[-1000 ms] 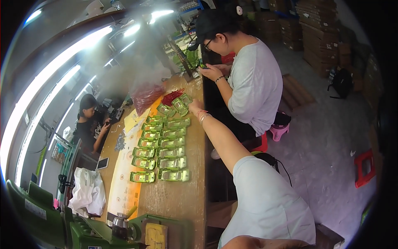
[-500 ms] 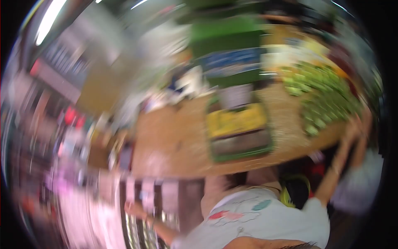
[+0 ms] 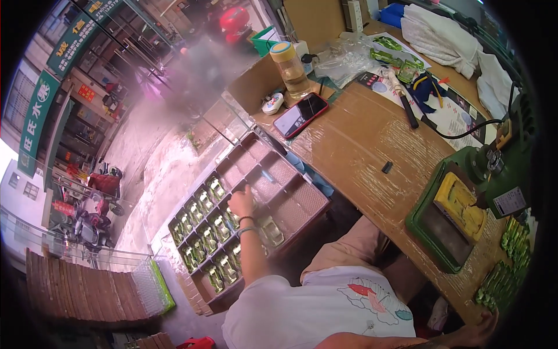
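My left hand [image 3: 242, 203] reaches down into a compartmented tray [image 3: 299, 200] beside the table. Its fingers are bent and closed; whatever they hold, if anything, is hidden. Around it, rows of small shiny green-and-clear pieces [image 3: 208, 237] fill the compartments on the left and near side. Paler clear pieces [image 3: 270, 231] lie in the compartment just right of my wrist. At the dim lower-right rim, my right hand [image 3: 487, 327] is by the table edge, close to a pile of similar green pieces [image 3: 499, 285]. The fingers of that hand are too dark to make out.
On the wooden table [image 3: 354, 142] stand a green machine [image 3: 517, 168] and its green-framed base with a yellow block [image 3: 462, 203]. A phone [image 3: 301, 115], a lidded bottle [image 3: 289, 70] and a black-handled tool [image 3: 407, 107] lie farther back. Stacked brown trays [image 3: 87, 285] stand left.
My view has swung left, from the table and machine to the tray and street. My left hand now reaches among the tray's compartments. My right hand stays near the green pile.
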`<state>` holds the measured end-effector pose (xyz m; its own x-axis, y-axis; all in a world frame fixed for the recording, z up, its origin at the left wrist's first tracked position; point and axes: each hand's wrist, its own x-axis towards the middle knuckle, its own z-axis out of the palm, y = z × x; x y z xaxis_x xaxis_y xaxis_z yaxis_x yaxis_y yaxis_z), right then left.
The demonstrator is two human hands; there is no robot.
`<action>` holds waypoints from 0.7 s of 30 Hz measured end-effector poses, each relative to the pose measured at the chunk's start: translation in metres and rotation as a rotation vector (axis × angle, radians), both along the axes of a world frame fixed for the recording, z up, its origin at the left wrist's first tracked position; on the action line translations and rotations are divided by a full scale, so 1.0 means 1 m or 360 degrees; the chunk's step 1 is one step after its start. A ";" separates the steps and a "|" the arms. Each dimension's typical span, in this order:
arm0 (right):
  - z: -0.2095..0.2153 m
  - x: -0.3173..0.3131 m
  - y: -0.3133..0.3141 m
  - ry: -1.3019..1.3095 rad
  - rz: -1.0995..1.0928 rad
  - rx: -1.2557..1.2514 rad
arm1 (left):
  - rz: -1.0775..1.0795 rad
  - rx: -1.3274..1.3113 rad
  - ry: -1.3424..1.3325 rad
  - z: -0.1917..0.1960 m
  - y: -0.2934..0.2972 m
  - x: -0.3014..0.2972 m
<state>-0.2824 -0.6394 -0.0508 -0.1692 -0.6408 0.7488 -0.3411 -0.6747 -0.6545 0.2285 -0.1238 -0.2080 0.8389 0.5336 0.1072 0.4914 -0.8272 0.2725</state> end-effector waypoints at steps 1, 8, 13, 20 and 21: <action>-0.005 -0.001 0.000 0.0074 0.0048 0.0072 | -0.0017 0.0152 0.0229 -0.009 0.003 -0.006; -0.005 0.043 0.033 -0.0174 0.0321 0.0279 | -0.0015 -0.0762 -0.0562 -0.045 0.055 0.005; 0.005 0.098 0.064 -0.0365 0.0843 0.0537 | -0.1119 -0.1699 -0.0675 0.092 -0.099 -0.040; 0.026 0.176 0.099 0.0320 0.2123 0.1282 | -0.3328 -0.0885 0.0065 0.198 -0.233 -0.125; 0.025 0.176 0.098 0.0470 0.2096 0.1203 | -0.3478 -0.0712 0.0110 0.198 -0.249 -0.131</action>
